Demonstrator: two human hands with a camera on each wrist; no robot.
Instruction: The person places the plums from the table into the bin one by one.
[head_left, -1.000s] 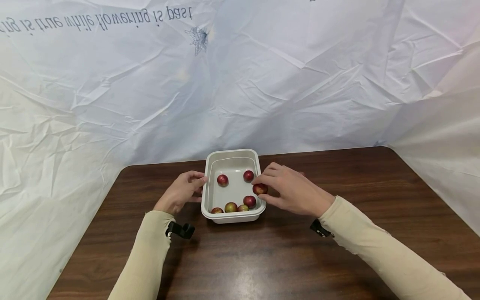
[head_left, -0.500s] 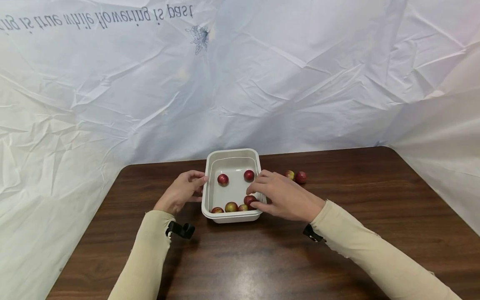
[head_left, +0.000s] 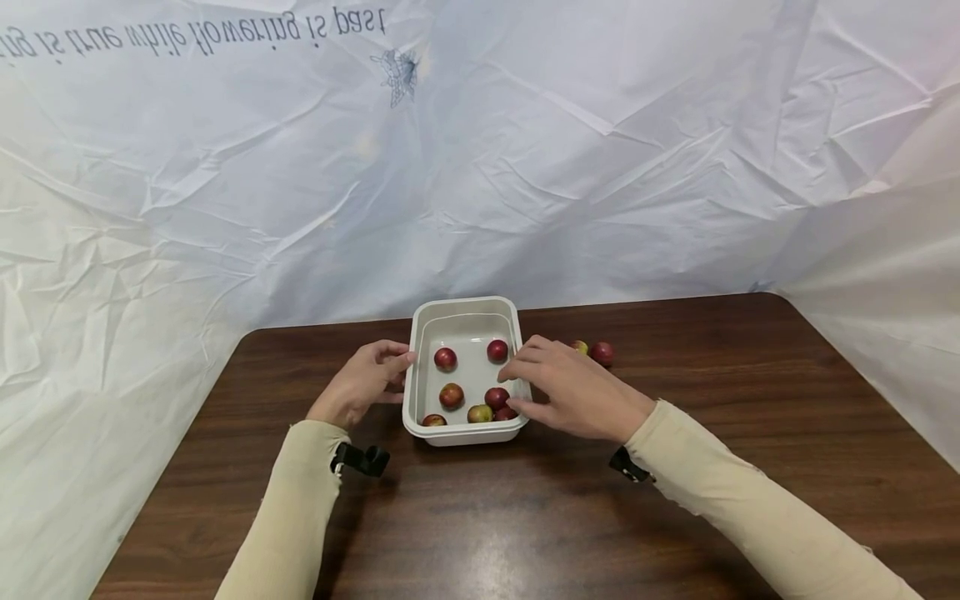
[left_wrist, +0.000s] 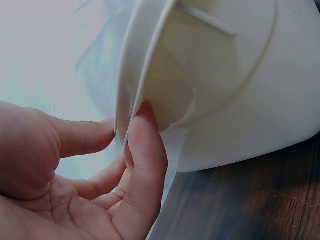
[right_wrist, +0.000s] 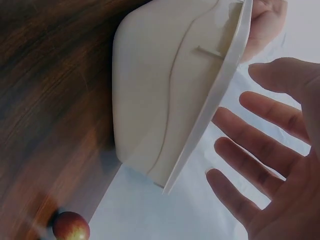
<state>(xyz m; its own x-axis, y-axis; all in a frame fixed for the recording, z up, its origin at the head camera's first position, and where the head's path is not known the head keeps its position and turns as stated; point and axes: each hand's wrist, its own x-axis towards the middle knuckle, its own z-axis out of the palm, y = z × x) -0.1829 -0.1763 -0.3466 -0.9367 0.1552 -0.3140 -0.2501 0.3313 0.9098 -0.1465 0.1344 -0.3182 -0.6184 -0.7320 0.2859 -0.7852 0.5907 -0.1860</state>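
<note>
A white plastic basin (head_left: 468, 333) stands on the table with several red and yellow-green plums (head_left: 452, 396) inside, most of them near its front end. At its left side, my left hand (head_left: 362, 385) pinches the rim between thumb and fingers; the left wrist view shows the thumb (left_wrist: 85, 136) and a finger (left_wrist: 146, 150) on the rim's two faces. My right hand (head_left: 573, 390) hovers over the right rim, its fingers (right_wrist: 250, 157) spread and holding nothing. Two plums (head_left: 602, 353) lie on the table beyond the right hand, one partly hidden by it.
The dark wood-grain table (head_left: 480, 517) ends just behind the basin. White creased cloth (head_left: 480, 167) with printed words hangs behind and along the sides. A single plum (right_wrist: 71, 226) on the table shows in the right wrist view.
My right hand has let go of a plum into the basin and come slightly left. The plums near the basin's front end have shifted, one toward the middle. My left hand stays on the rim.
</note>
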